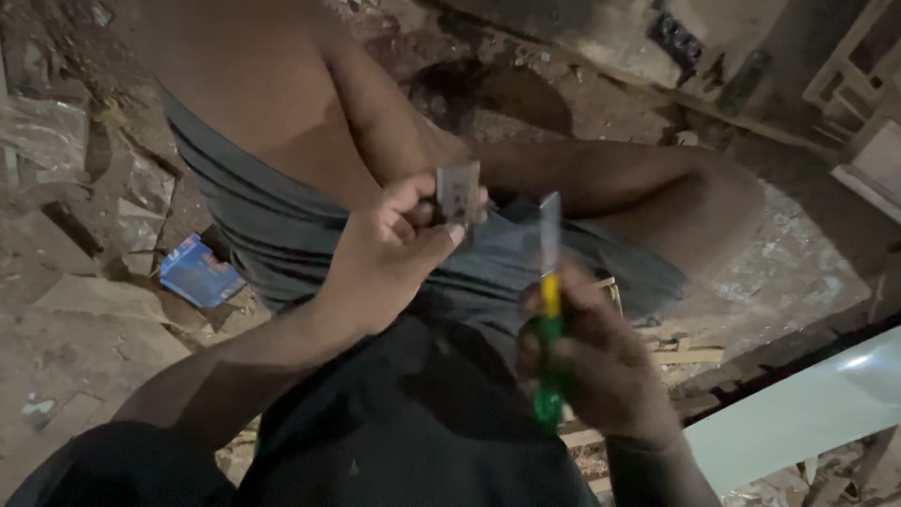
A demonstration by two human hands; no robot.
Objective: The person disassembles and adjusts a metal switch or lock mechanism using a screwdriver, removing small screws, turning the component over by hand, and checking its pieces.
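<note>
pinching a small metal piece (458,192) (blurred), left hand (389,253).

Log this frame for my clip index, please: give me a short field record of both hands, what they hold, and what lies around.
left hand: pinches a small flat metal piece, raised
right hand: grips a green and yellow handled tool, thin blade pointing up
hands: apart, metal piece beside the blade
behind: another person's bare back, grey waistband
ground: dirt, blue packet, wood scraps

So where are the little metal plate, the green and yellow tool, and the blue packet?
metal plate (458,192), head view, its flat face
green and yellow tool (550,324), head view, its handle
blue packet (197,272), head view, its middle
</note>
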